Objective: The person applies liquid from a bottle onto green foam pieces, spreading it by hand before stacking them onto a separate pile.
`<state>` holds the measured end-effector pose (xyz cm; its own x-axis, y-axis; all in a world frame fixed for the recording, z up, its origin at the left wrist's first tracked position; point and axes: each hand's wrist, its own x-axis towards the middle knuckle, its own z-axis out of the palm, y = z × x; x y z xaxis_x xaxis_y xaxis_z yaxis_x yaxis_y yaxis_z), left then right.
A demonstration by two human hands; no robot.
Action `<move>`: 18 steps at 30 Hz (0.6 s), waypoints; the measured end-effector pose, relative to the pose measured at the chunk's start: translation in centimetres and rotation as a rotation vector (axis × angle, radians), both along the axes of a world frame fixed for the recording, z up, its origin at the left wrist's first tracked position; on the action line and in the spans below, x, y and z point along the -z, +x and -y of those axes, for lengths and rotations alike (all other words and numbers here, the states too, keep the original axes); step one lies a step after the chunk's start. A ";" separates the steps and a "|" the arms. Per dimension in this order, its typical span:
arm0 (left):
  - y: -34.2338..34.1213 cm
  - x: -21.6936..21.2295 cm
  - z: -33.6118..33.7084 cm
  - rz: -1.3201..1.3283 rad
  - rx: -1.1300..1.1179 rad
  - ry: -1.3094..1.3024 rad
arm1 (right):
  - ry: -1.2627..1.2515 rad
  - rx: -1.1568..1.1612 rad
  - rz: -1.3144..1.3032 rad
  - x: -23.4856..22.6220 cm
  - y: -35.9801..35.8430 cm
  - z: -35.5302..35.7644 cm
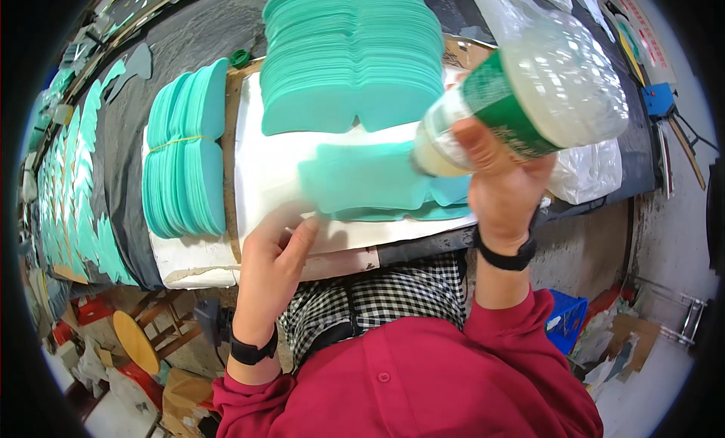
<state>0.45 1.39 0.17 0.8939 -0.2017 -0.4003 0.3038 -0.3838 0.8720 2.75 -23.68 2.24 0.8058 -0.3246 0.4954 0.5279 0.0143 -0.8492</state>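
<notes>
My right hand (502,177) grips a large clear plastic bottle (563,83) with a green label and cloudy whitish contents. The bottle is tilted, its narrow end pointing down and left over a thin teal sheet (370,177). That sheet is blurred on its left side and overlaps other teal pieces near the front edge of a white board (264,143). At the sheet's lower left corner is my left hand (279,245), thumb apart from its blurred fingers; whether the fingertips touch the sheet is unclear. Just beyond stands a tall stack of notched teal sheets (351,60).
Left of the board lies a banded bundle of teal pieces (185,155), with a small green cap (239,58) behind it. Teal offcuts (83,189) cover the far left. Clear plastic bags (589,174) lie at the right; below the table are a wooden stool (136,342) and a blue crate (565,321).
</notes>
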 end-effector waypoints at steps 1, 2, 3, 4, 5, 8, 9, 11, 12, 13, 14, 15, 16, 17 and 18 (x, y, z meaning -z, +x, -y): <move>0.1 0.1 0.0 -0.109 -0.035 -0.102 | -0.015 -0.075 0.006 0.1 0.2 -1.3; 0.2 0.3 0.0 -0.217 -0.070 -0.205 | -0.029 -0.149 0.012 0.1 0.4 -2.5; 0.0 0.7 -0.1 -0.259 -0.105 -0.307 | 0.034 -0.197 -0.077 0.1 0.5 -4.0; 0.0 0.9 -0.2 -0.257 -0.115 -0.308 | 0.094 -0.237 -0.165 -0.1 0.4 -5.2; -0.1 1.1 -0.3 -0.335 -0.152 -0.425 | 0.093 -0.245 -0.166 -0.4 0.2 -6.0; 0.2 0.8 -0.4 -0.456 -0.184 -0.567 | -0.003 -0.300 -0.349 -0.5 -0.1 -6.5; 0.1 0.8 -0.6 -0.460 -0.181 -0.580 | -0.163 -0.269 -0.267 0.5 -0.4 -6.0; -0.1 1.1 -0.9 -0.462 -0.193 -0.582 | -0.883 -0.201 -0.112 0.0 -1.3 -2.9; 0.0 0.9 -0.6 -0.470 -0.224 -0.575 | -0.892 -0.191 -0.121 -0.2 -1.9 -1.5; 0.1 0.4 -0.5 -0.475 -0.206 -0.576 | -0.627 -0.109 -0.153 -0.3 -2.3 -0.5; 0.2 0.1 -0.3 -0.479 -0.188 -0.577 | -0.362 -0.026 -0.178 -0.3 -2.8 0.4; 0.3 -0.1 -0.1 -0.484 -0.167 -0.584 | -0.097 0.065 -0.191 -0.7 -3.4 1.6; 0.3 -0.1 -0.1 -0.465 -0.165 -0.570 | -0.082 0.134 -0.091 -0.2 -3.4 3.4; 0.3 -0.1 -0.1 -0.446 -0.164 -0.555 | -0.077 0.166 -0.095 -0.2 -3.8 5.1; 0.3 0.1 -0.1 -0.448 -0.155 -0.558 | -0.097 0.213 -0.090 0.1 -4.1 6.8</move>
<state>0.75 1.50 0.07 0.7034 -0.3671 -0.6086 0.6918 0.1572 0.7047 -1.36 -30.44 2.13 0.7665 -0.4462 0.4620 0.4324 -0.1733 -0.8849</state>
